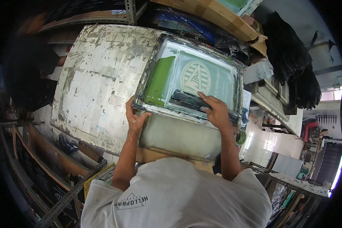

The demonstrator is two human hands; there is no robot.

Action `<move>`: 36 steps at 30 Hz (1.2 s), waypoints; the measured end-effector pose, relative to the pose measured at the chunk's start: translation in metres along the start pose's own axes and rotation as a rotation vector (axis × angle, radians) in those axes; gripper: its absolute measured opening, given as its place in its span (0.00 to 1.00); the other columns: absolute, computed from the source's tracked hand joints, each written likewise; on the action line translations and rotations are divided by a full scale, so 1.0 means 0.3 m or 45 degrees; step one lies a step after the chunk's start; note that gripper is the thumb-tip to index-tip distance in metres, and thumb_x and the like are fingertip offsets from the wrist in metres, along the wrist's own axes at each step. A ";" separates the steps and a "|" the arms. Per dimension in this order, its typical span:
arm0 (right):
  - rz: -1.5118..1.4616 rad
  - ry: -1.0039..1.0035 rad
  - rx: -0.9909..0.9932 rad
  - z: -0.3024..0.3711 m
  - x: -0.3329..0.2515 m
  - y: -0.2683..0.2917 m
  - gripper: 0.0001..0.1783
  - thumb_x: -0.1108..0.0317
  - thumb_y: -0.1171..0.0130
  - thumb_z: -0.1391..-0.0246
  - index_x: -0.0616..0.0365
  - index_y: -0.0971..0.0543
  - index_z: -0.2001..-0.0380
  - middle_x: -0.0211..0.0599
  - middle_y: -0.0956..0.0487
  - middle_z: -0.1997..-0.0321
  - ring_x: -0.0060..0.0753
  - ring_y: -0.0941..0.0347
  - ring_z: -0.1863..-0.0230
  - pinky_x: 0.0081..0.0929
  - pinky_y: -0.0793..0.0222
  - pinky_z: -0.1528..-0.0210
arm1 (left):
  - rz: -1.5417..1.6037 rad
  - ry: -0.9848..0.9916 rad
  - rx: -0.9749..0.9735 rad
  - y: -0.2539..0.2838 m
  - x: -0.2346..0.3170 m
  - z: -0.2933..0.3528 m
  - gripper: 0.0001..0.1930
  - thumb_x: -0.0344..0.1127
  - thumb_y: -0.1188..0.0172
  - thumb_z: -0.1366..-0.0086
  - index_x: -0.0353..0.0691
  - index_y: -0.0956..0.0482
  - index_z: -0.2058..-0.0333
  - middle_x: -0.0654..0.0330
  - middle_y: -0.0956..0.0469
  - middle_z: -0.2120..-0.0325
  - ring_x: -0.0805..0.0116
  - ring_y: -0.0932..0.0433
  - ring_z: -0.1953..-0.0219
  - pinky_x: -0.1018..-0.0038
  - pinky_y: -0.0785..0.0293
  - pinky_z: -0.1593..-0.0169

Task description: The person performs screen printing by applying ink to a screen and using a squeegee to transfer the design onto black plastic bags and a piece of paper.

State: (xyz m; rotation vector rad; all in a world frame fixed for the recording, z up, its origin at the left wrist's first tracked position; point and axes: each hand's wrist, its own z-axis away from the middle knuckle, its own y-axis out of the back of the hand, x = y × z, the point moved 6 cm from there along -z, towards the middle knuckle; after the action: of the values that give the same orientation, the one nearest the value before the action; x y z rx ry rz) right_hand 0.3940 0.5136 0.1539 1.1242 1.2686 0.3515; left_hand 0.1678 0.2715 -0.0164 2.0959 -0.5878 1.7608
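Note:
A silk-screen printing frame with a dark, paint-stained rim lies in front of me, slightly turned. Its mesh carries a pale round striped emblem on a green-grey field, with a bright green patch at the left. My left hand grips the frame's near left corner, thumb along the near edge. Inside the near side of the frame, a long black squeegee lies tilted across the mesh. My right hand is closed on its right part, index finger stretched along the top. What lies under the mesh is mostly hidden.
A worn, paint-flaked white board extends left of the frame. At the far left is a person in dark clothes. Wooden-edged racks stand at lower left. Behind the frame are a cardboard box and dark plastic.

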 end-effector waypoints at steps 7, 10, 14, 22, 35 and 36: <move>0.224 -0.124 -0.185 0.004 0.064 -0.124 0.43 0.71 0.30 0.57 0.41 0.29 0.34 0.36 0.23 0.53 0.41 0.28 0.51 0.41 0.42 0.45 | -0.454 -0.206 0.039 0.010 0.083 -0.013 0.52 0.42 0.14 0.73 0.31 0.26 0.44 0.48 0.36 0.34 0.50 0.36 0.34 0.58 0.36 0.33; 0.286 -0.134 -0.115 0.013 0.089 -0.195 0.46 0.71 0.28 0.60 0.40 0.29 0.34 0.33 0.26 0.50 0.38 0.32 0.46 0.45 0.47 0.42 | -0.641 -0.298 0.016 0.011 0.092 -0.010 0.53 0.44 0.14 0.74 0.31 0.26 0.44 0.47 0.37 0.34 0.48 0.39 0.33 0.55 0.37 0.33; 0.351 -0.151 0.063 -0.047 0.183 -0.234 0.46 0.71 0.27 0.65 0.41 0.27 0.37 0.32 0.27 0.51 0.37 0.34 0.45 0.47 0.50 0.40 | -0.715 -0.302 0.033 0.022 0.084 -0.014 0.50 0.47 0.15 0.75 0.33 0.21 0.48 0.47 0.40 0.32 0.47 0.39 0.33 0.55 0.36 0.34; 0.389 -0.002 0.322 -0.435 0.453 -0.126 0.44 0.68 0.29 0.69 0.45 0.25 0.39 0.32 0.25 0.51 0.40 0.34 0.45 0.48 0.51 0.41 | -0.656 -0.143 0.038 0.018 0.122 -0.009 0.50 0.49 0.15 0.71 0.33 0.22 0.45 0.45 0.45 0.30 0.44 0.40 0.34 0.51 0.38 0.34; 0.530 0.043 0.365 -0.698 0.597 -0.043 0.50 0.65 0.26 0.66 0.32 0.30 0.33 0.33 0.27 0.41 0.41 0.37 0.39 0.50 0.53 0.36 | -0.610 -0.161 0.042 0.017 0.121 -0.006 0.51 0.51 0.16 0.68 0.33 0.24 0.44 0.45 0.45 0.32 0.45 0.41 0.33 0.52 0.39 0.33; 0.601 -0.012 0.302 -0.700 0.595 -0.045 0.51 0.63 0.26 0.64 0.33 0.32 0.32 0.33 0.29 0.39 0.41 0.39 0.37 0.51 0.55 0.35 | -0.601 -0.172 0.043 0.021 0.120 0.000 0.50 0.52 0.16 0.67 0.33 0.25 0.44 0.45 0.45 0.32 0.45 0.42 0.33 0.52 0.39 0.33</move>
State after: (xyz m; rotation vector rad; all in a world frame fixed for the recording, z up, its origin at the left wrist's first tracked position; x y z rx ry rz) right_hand 0.2640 0.7402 0.0645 1.6305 1.0450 0.5546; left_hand 0.1700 0.2627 0.0189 2.1631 -0.0786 1.3792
